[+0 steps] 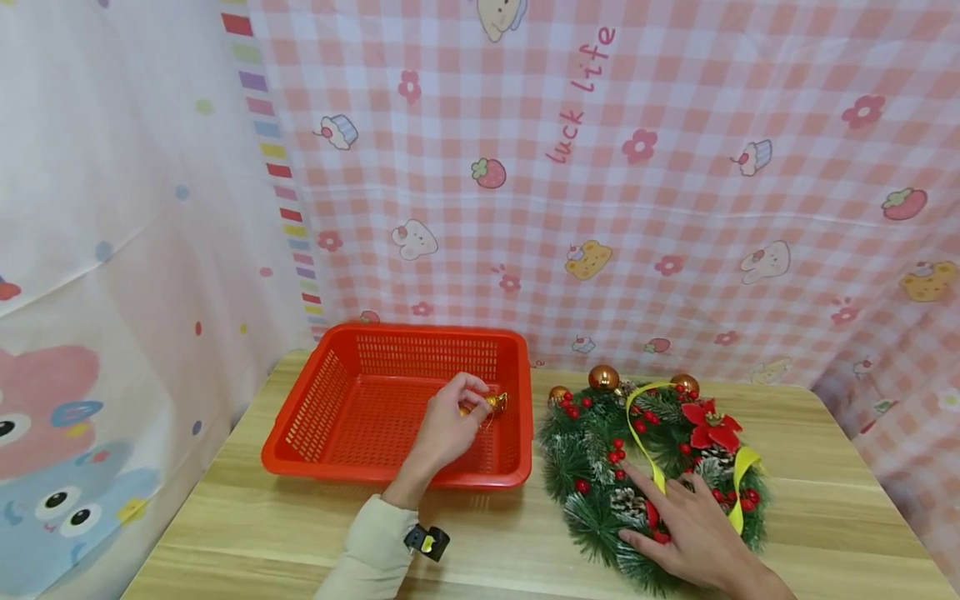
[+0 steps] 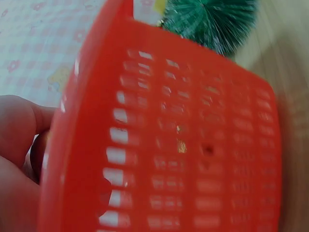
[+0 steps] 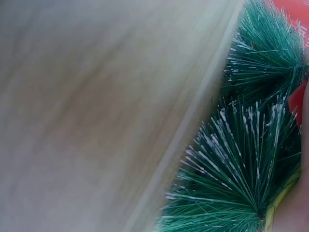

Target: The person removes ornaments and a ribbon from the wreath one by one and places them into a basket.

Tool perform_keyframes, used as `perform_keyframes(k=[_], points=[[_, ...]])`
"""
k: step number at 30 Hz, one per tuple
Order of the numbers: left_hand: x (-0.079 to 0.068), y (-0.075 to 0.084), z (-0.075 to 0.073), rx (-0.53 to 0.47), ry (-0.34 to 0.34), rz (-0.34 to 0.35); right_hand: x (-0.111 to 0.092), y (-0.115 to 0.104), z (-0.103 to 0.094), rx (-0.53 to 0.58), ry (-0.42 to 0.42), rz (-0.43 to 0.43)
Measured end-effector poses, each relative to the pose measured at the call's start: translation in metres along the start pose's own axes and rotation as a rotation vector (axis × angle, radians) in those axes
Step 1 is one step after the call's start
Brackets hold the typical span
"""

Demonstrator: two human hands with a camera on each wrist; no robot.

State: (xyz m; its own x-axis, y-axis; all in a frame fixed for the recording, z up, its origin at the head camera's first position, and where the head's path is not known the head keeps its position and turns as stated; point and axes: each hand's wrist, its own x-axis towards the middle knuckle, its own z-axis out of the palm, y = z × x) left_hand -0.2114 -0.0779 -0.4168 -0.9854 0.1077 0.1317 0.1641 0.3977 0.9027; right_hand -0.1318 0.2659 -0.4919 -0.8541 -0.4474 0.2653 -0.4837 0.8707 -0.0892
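My left hand (image 1: 447, 421) is over the right half of a red plastic basket (image 1: 397, 481). Its thumb and fingers pinch a small shiny gold ornament (image 1: 497, 403), mostly covered by the fingers; in the left wrist view a round brownish-gold bit of it shows behind the basket rim (image 2: 60, 130). On the right, my right hand (image 1: 693, 525) rests with spread fingers on the near side of a green Christmas wreath (image 1: 570, 467). Red berries, pine cones and a red flower (image 1: 711, 425) decorate the wreath, and a yellow ribbon (image 1: 637, 421) loops across it.
Copper-coloured balls (image 1: 603, 377) sit along the wreath's far edge. Basket and wreath stand side by side on a wooden table (image 1: 217, 533). A pink checked curtain (image 1: 465, 242) hangs behind the table, and a white printed one (image 1: 150, 275) hangs at the left.
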Motion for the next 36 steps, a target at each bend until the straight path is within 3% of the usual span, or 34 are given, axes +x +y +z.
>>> perform_keyframes(k=[11,23,31,36], points=[[-0.007,-0.016,-0.020,0.036,0.034,0.019,0.000,0.000,-0.002,-0.009,-0.017,0.012],[-0.008,-0.022,-0.023,0.042,0.052,0.001,-0.001,0.000,-0.002,-0.005,-0.032,0.023],[-0.007,-0.022,-0.025,0.054,0.027,-0.016,-0.001,0.000,-0.001,0.010,-0.022,0.013],[-0.009,-0.019,-0.023,0.119,-0.049,-0.040,0.000,0.000,0.001,0.013,-0.012,0.012]])
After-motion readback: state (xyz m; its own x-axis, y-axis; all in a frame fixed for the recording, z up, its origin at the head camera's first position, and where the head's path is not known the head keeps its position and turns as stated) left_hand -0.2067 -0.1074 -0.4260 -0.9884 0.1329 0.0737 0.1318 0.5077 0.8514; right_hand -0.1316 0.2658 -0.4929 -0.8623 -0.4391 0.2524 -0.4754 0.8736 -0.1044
